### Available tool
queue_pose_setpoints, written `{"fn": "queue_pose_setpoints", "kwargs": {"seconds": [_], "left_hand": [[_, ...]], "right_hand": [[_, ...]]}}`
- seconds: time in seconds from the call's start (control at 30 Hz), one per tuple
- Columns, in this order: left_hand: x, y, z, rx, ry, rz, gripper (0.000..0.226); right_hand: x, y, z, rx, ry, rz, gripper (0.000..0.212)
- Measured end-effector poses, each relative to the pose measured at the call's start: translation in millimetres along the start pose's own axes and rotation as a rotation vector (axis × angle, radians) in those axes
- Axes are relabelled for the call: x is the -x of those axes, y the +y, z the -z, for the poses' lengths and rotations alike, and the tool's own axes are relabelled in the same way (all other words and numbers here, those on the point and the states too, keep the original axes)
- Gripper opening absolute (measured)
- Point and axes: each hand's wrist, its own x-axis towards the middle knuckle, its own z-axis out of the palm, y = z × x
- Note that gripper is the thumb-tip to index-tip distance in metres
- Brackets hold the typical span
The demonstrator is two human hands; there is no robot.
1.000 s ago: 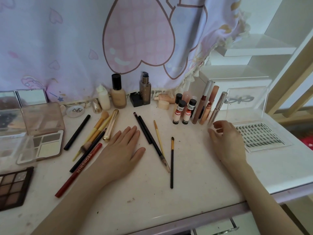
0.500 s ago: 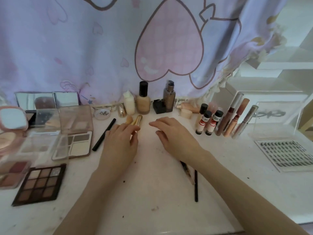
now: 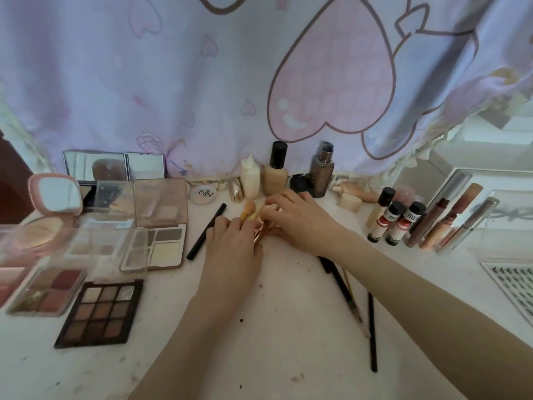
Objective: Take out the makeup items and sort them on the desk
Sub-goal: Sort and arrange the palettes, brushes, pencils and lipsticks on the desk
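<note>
My left hand [image 3: 232, 248] and my right hand [image 3: 300, 222] meet at the middle back of the white desk [image 3: 288, 356], over a bunch of gold-handled brushes and pens. A peach brush head [image 3: 248, 209] sticks out above my left fingers, and a gold tube [image 3: 259, 235] shows between the hands. Both hands have their fingers curled around this bunch. A black pencil [image 3: 206, 231] lies just left of my left hand. Several thin brushes and pencils [image 3: 356, 307] lie under my right forearm.
Open eyeshadow palettes [image 3: 101, 313] and compacts [image 3: 54, 194] fill the left side. Foundation bottles [image 3: 276, 171] stand at the back against a heart-print curtain. Small bottles and lip glosses [image 3: 427, 220] stand at the right beside a clear box [image 3: 510, 226] and a lash tray [image 3: 516, 284].
My right hand has crossed from the lip glosses to the middle and joined my left hand. Both have closed on the gold brush bunch. The view has shifted left.
</note>
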Motion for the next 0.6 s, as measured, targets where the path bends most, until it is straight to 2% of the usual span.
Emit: {"fn": "queue_pose_setpoints", "kwargs": {"seconds": [0.17, 0.33, 0.4, 0.5, 0.6], "left_hand": [[0.1, -3.0, 6.6, 0.226, 0.112, -0.070, 0.023], [-0.9, 4.4, 20.8, 0.682, 0.146, -0.100, 0.013], [1.7, 9.2, 24.9, 0.737, 0.130, -0.107, 0.011], [6.2, 17.7, 25.6, 0.767, 0.134, -0.048, 0.025], [7.3, 23.2, 25.1, 0.708, 0.199, 0.015, 0.036]], "right_hand": [[12.1, 1.1, 7.1, -0.108, 0.057, 0.045, 0.025], [35.0, -6.3, 33.7, -0.523, 0.052, -0.141, 0.014], [45.3, -11.3, 40.6, -0.511, 0.038, -0.128, 0.020], [56.7, -21.8, 44.2, -0.485, 0.057, -0.114, 0.028], [63.9, -31.1, 42.6, -0.464, 0.122, -0.127, 0.028]]}}
